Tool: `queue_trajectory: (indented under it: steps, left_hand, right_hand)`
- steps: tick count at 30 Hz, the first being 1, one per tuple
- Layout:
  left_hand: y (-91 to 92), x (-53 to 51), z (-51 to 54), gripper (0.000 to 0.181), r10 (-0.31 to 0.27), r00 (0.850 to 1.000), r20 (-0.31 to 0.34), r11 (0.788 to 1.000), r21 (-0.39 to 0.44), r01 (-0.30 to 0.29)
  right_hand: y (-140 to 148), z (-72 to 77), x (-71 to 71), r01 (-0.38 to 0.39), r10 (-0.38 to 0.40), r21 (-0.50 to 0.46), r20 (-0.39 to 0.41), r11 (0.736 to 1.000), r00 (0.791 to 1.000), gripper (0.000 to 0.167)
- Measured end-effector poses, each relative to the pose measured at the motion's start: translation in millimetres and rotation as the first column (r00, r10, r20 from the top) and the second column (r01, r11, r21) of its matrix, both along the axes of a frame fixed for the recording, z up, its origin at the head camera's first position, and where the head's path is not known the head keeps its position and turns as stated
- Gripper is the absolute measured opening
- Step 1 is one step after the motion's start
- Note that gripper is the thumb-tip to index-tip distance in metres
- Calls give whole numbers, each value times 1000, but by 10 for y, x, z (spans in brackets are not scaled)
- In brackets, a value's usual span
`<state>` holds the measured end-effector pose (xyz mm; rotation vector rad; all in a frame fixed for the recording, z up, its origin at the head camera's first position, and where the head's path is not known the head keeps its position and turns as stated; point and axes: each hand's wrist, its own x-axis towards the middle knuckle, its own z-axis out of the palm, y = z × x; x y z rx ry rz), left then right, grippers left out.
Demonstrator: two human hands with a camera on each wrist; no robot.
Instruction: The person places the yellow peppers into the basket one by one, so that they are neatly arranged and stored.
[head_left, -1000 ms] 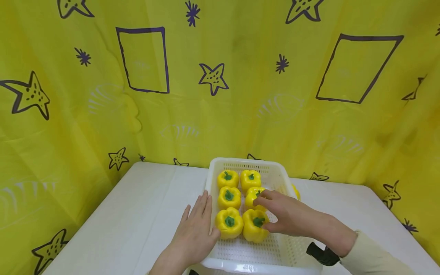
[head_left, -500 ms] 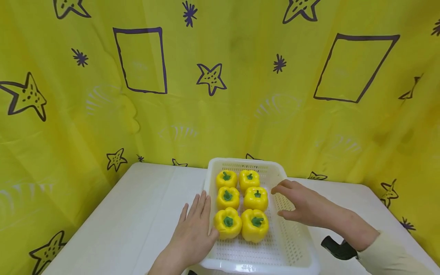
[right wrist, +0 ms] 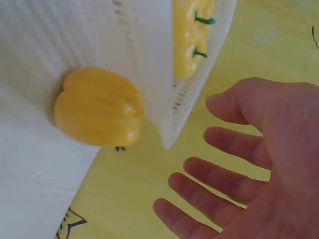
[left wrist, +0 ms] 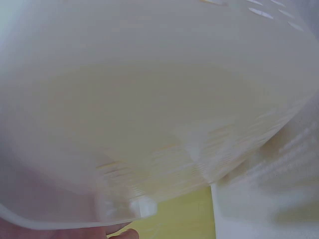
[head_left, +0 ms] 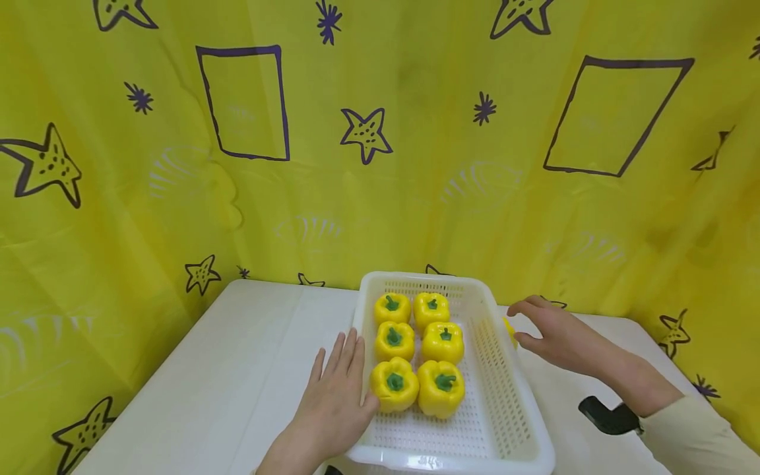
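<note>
A white perforated plastic basket (head_left: 427, 460) holds yellow bell peppers (head_left: 393, 384) with green stems, standing in two columns of three. Along the basket's left rim lies my left hand (head_left: 335, 402), its fingers straight and touching the edge. The basket's pale wall (left wrist: 149, 99) fills most of the left wrist view, with a bit of that hand below. Past the right rim hovers my right hand (head_left: 558, 333), fingers spread and holding nothing. Another yellow pepper (right wrist: 98, 107) sits on the table against the basket's outer right side, apart from that hand and mostly hidden in the head view.
The basket stands on a white table (head_left: 255, 369). Behind it hangs a yellow curtain (head_left: 415, 198) printed with dark stars and frames. A black device (head_left: 608, 415) is worn at my right wrist. The basket's right column stays bare-floored beside the peppers.
My right hand has let go of a pepper in the right column, drawn back to the right over the rim and come to the pepper outside. The left hand has stayed put.
</note>
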<state>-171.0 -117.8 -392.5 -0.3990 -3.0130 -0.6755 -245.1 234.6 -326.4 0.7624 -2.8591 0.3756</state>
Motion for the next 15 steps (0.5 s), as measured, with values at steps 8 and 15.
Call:
queue_trajectory:
  steps: [8, 15]
  left_hand:
    - [-4, 1, -3, 75, 2, 1000, -16, 1000, 10, -2]
    - [2, 0, 7, 75, -2, 1000, 5, 1000, -1, 2]
  right_hand:
    - [73, -138, -125, 37, -36, -22, 75, 999, 997, 34]
    - [115, -325, -209, 37, -28, -59, 148, 998, 989, 54]
